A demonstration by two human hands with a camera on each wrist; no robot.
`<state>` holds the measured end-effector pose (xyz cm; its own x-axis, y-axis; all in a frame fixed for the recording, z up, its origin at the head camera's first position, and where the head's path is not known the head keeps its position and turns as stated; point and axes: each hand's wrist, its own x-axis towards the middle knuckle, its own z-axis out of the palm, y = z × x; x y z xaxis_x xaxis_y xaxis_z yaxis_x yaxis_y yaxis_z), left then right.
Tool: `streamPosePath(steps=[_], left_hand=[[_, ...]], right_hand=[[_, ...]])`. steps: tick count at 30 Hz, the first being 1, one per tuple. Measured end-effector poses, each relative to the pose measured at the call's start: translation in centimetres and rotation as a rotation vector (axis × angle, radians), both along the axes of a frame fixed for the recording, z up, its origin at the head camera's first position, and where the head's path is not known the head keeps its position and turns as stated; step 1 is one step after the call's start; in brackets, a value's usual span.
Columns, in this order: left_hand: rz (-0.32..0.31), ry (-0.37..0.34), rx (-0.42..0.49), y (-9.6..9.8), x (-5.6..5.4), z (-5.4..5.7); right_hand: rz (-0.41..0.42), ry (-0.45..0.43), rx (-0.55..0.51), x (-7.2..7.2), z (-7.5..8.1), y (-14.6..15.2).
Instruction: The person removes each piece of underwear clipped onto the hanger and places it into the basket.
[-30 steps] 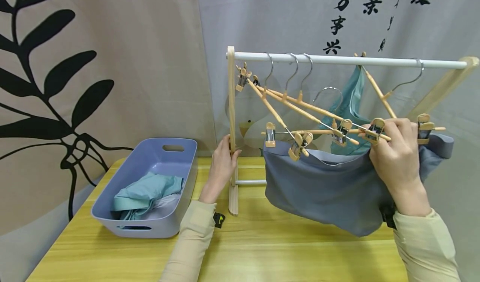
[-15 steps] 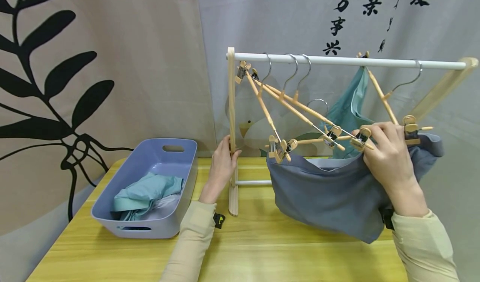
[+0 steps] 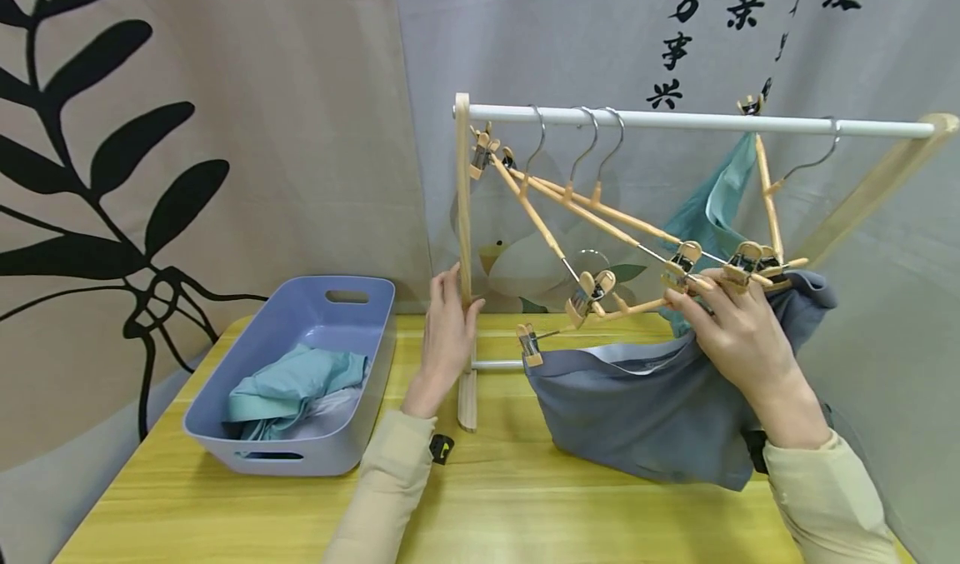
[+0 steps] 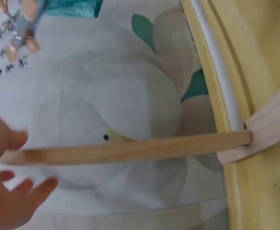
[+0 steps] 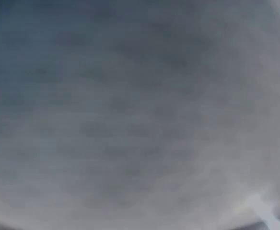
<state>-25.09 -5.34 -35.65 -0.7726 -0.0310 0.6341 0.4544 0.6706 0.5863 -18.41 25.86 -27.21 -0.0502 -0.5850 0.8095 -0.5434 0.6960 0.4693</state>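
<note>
Hanger (image 3: 637, 307) in curled right hand (image 3: 742, 343)

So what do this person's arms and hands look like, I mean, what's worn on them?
Plain, slightly wrinkled, pale cream-yellow long sleeves cover both arms: left sleeve, right sleeve. The left hand and right hand are ungloved. A small black device with a yellow marking sits by the left cuff; a black piece, details unclear, shows by the right.

Slanting hangers (image 3: 529, 208) and the grey-blue garment (image 3: 637, 410) barred the way from the front. Under the white rail (image 3: 675, 119), a gap lay left of the teal garment (image 3: 716, 206).
</note>
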Motion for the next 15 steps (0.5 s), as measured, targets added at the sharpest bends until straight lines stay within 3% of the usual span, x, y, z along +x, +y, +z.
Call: streamPosePath(steps=[3,6,9,13,15], left_hand=[[0.049,0.132,0.037,0.5,0.9,0.1],[0.022,0.245,0.04,1.0,1.9,0.2],[-0.102,0.269,-0.044,1.5,3.0,0.2],[-0.309,0.203,-0.217,1.8,4.4,-0.2],[-0.372,0.185,-0.292,2.0,5.0,-0.4]], right_hand=[[0.006,0.01,0.03,0.1,-0.4,-0.3],[0.012,0.012,0.043,0.1,-0.7,-0.7],[0.014,0.018,0.051,0.2,-1.0,-1.0],[-0.016,0.057,0.036,0.5,-1.4,-1.6],[-0.022,0.079,0.019,0.7,-1.6,-2.0]])
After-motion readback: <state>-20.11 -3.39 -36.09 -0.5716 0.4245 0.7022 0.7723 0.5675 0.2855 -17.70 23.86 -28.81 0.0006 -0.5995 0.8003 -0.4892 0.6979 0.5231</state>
